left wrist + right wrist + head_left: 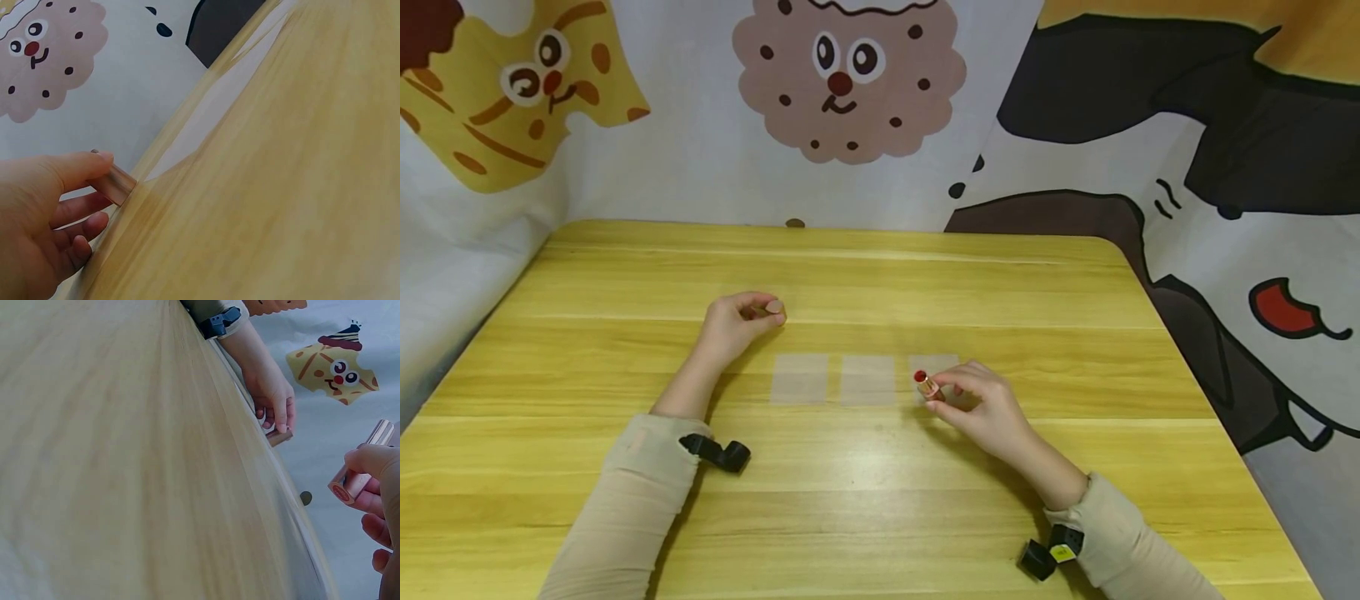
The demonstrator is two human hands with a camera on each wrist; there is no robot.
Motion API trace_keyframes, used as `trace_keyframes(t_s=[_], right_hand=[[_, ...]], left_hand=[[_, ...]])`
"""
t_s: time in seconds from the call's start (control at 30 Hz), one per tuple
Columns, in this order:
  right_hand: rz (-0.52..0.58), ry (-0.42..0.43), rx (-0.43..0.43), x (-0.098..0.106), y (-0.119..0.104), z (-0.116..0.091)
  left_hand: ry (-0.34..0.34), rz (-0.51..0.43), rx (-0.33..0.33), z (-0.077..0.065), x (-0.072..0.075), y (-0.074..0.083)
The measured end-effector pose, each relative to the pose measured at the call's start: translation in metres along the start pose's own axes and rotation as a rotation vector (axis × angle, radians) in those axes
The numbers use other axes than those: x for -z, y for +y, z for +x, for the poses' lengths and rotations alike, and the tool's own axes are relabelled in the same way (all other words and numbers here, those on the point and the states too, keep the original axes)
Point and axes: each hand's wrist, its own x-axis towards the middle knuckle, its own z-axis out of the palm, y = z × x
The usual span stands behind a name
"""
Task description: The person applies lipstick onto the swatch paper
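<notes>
My right hand [988,408] pinches a lipstick [929,388] between thumb and fingers, its red tip bare and pointing up and to the left. It is held over the rightmost pale square [940,362]. The lipstick's rose-gold base [350,482], with a round red end, shows in the right wrist view. Farther back on the left, my left hand [730,327] pinches a rose-gold lipstick cap [115,185] with its end right at the tabletop. The remaining left fingers [78,212] are loosely bent beneath the cap.
Two more pale translucent squares, the left one [800,379] and the middle one [868,380], lie flat in a row on the wooden table [850,500]. A printed cloth [685,125] hangs behind the table's far edge. Each wrist carries a black camera [722,454].
</notes>
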Motion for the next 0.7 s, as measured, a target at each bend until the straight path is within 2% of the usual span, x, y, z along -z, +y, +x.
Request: trace_keyframes(t_s=[0.37, 0.7], right_hand=[[0.007, -0.001, -0.002, 0.0008, 0.0002, 0.0000], [0.009, -0.013, -0.013, 0.0009, -0.0004, 0.0001]], left_hand=[[-0.030, -0.020, 0.020, 0.0010, 0.0006, 0.0016], [0.013, -0.015, 0.014, -0.0014, 0.0038, 0.0095]])
